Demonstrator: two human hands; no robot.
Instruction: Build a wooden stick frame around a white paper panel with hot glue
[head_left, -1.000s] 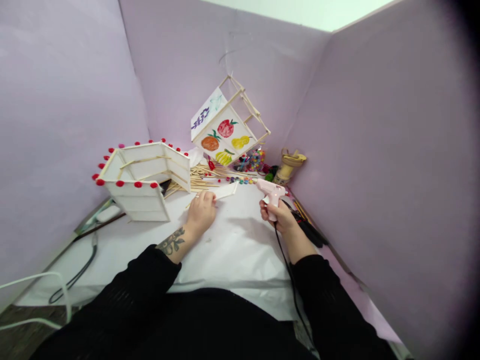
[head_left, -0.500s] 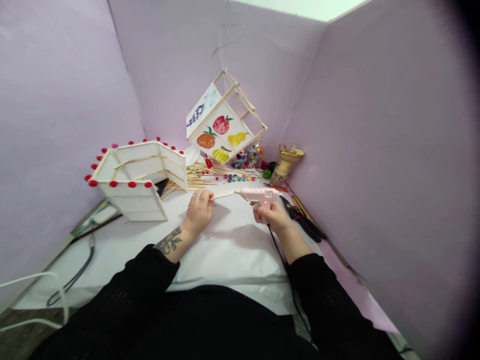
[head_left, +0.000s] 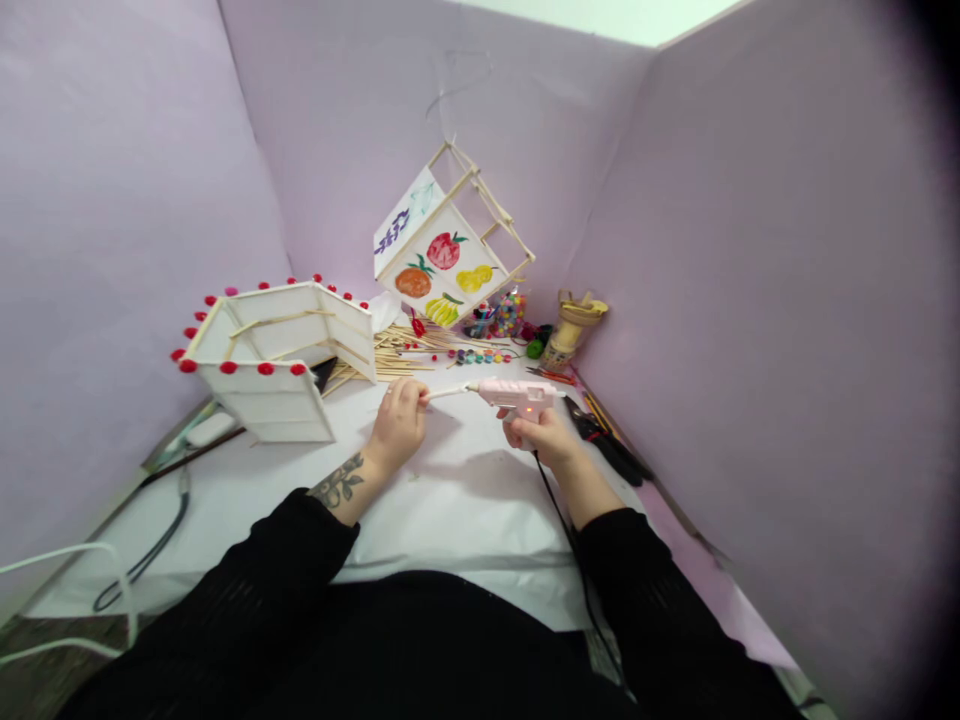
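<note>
Pinched in my left hand is a thin pale stick that points right, toward the nozzle of a pink hot glue gun. My right hand is wrapped round the glue gun's handle, and an orange light glows on its body. The nozzle meets or nearly meets the stick's far end; whether they touch I cannot tell. A black cord runs down from the handle. To the left stands a white-panelled wooden frame edged with red pompoms. Above the table hangs a tilted stick lantern with painted fruit.
Bamboo sticks lie behind my left hand. Paint pots, a bag of pompoms and a woven vase-like object stand at the back. Black-handled pliers rest at right. Lilac walls surround the white table.
Both hands hold almost the same pose. The glue gun has tilted very slightly; the stick stays at its nozzle.
</note>
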